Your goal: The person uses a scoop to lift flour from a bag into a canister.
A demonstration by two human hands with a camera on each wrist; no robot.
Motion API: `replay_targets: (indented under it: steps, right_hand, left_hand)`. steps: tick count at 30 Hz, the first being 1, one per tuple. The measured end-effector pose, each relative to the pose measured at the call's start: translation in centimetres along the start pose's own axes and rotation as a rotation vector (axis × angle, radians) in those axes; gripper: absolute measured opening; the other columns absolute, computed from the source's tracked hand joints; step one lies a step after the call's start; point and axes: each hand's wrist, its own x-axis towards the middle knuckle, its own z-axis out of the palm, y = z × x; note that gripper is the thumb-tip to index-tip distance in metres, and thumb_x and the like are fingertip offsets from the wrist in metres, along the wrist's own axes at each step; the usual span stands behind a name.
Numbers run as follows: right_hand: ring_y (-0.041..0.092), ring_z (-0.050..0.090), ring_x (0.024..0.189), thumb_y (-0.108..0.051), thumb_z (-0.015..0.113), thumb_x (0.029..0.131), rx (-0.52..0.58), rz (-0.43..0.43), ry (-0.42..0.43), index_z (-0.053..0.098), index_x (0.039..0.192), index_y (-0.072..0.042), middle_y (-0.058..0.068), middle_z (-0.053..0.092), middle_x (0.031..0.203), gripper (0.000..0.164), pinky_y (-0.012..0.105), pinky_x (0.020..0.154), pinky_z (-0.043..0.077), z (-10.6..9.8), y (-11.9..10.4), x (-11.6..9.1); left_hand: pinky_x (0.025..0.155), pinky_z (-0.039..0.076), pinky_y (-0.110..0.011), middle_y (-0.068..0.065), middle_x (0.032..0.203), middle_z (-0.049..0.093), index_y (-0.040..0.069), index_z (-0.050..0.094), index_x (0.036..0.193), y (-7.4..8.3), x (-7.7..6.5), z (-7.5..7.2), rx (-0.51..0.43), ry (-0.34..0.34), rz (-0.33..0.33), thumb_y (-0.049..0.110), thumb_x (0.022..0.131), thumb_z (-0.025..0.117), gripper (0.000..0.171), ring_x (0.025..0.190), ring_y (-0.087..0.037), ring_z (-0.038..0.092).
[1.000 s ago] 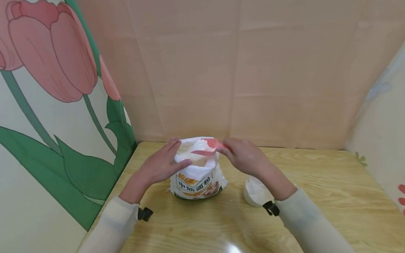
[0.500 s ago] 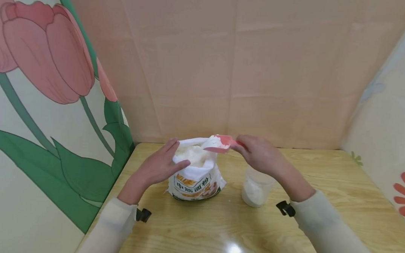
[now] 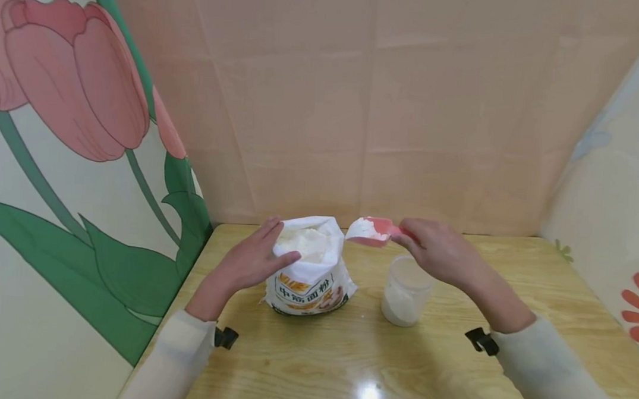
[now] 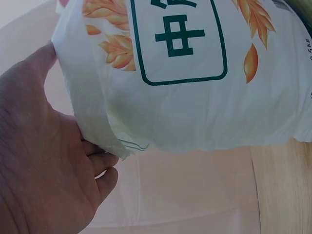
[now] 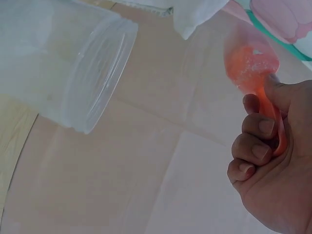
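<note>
An open white flour bag (image 3: 309, 291) with printed Chinese characters stands on the table, white flour (image 3: 308, 245) showing inside its mouth. My left hand (image 3: 249, 261) holds the bag's rim at the left, thumb over the front edge; in the left wrist view its fingers curl at the rim. A pink scoop (image 3: 380, 231) heaped with flour is gripped by the handle in my right hand (image 3: 440, 252). The scoop hangs in the air right of the bag, above and left of a clear plastic jar (image 3: 407, 292). That jar is uncovered and holds some flour low down.
The wooden table (image 3: 312, 372) runs back to a peach cloth backdrop (image 3: 462, 110). A tulip-printed panel (image 3: 78, 94) borders the left side, and a pale flowered panel (image 3: 618, 236) the right. Small white specks lie on the table between bag and jar.
My right hand has lifted the loaded scoop out of the bag's mouth and carried it right, toward the jar. The left hand and the bag have stayed in place.
</note>
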Motion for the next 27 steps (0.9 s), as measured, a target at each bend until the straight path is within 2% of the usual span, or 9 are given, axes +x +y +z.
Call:
replay_targets:
  steps: [11, 20, 27]
  right_hand:
    - [0.013, 0.048, 0.066, -0.026, 0.066, 0.1, -0.029, 0.054, 0.002, 0.062, 0.091, -0.013, -0.005, 0.053, 0.073, 0.016, 0.033, 0.064, 0.042, -0.7, 1.9, -3.1]
    - [0.009, 0.045, 0.063, -0.026, 0.067, 0.099, -0.066, 0.055, 0.029, 0.065, 0.09, -0.015, -0.009, 0.054, 0.072, 0.015, 0.03, 0.061, 0.04, -0.6, 3.6, -5.6]
    - [0.005, 0.046, 0.061, -0.029, 0.067, 0.099, -0.097, 0.068, 0.003, 0.067, 0.091, -0.015, -0.012, 0.056, 0.072, 0.016, 0.03, 0.058, 0.042, -1.0, 5.2, -7.2]
  left_hand:
    - [0.122, 0.024, -0.05, -0.01, 0.17, 0.012, 0.003, 0.019, 0.161, 0.0, -0.2, 0.1, -0.001, -0.007, 0.0, 0.08, 0.094, 0.034, 0.104, 0.156, -0.025, 0.011]
    - [0.122, 0.024, -0.05, -0.009, 0.17, 0.011, 0.003, 0.019, 0.161, 0.0, -0.1, -0.1, 0.001, -0.005, -0.003, 0.08, 0.094, 0.034, 0.103, 0.156, -0.025, 0.01]
    - [0.122, 0.024, -0.05, -0.01, 0.17, 0.013, 0.003, 0.02, 0.161, 0.0, -0.1, -0.1, -0.007, 0.006, -0.002, 0.08, 0.094, 0.034, 0.103, 0.156, -0.025, 0.011]
